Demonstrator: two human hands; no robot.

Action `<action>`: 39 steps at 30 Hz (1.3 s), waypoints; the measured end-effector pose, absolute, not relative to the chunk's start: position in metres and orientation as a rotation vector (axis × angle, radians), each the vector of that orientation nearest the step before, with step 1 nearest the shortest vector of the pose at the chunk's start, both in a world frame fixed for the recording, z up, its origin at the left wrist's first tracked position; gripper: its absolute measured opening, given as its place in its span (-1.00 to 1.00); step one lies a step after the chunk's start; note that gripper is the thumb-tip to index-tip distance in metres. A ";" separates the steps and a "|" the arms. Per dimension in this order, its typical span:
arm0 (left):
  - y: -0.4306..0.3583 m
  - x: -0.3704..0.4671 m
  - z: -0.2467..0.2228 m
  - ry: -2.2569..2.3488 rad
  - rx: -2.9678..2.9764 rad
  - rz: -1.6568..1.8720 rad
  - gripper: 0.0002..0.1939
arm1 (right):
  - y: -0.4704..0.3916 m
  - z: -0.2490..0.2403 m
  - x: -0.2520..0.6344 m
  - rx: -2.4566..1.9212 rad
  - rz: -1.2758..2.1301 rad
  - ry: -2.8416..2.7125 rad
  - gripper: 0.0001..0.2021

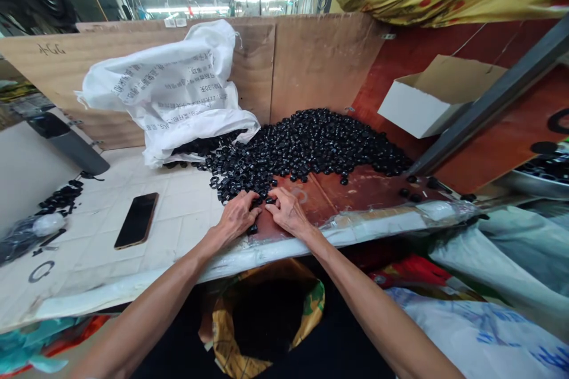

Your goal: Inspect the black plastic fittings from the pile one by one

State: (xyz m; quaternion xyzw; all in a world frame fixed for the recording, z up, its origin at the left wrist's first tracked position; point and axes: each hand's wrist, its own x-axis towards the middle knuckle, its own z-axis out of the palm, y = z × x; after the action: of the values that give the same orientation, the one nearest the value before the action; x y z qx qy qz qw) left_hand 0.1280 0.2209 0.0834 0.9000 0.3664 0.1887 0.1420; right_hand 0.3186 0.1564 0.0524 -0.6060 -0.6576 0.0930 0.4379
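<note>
A large heap of small black parts (320, 139) lies against the wooden back board, spilling from a white sack (178, 89). At the heap's front edge my left hand (240, 211) has its fingers curled round small black parts. Close beside it on the right, my right hand (287, 210) has thumb and fingertips together at another small black part. A loose black piece (252, 229) lies on the table just below my left hand. The two hands are a short gap apart, over the red-brown board (333, 195).
A phone (137, 220) lies on the white left surface, with a dark bottle (73, 145) behind it. An open box (420, 100) sits at the right, behind a slanted metal bar (484, 95). Below the table edge is an open yellow sack (231, 340).
</note>
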 end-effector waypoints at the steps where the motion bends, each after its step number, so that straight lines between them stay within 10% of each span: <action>1: 0.221 0.127 0.080 1.051 2.591 0.577 -0.69 | 0.155 0.054 0.318 -1.494 0.244 -1.661 -0.80; 39: 0.214 0.135 0.066 0.884 2.056 0.858 -0.72 | 0.149 0.064 0.321 -1.356 0.890 -1.315 -0.70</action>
State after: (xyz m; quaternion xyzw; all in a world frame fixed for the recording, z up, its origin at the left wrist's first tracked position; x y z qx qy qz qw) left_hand 0.1346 0.2140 0.0660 0.7991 0.3436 0.3333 0.3637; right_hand 0.3208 0.1494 0.0643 -0.5615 -0.5443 0.3685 0.5026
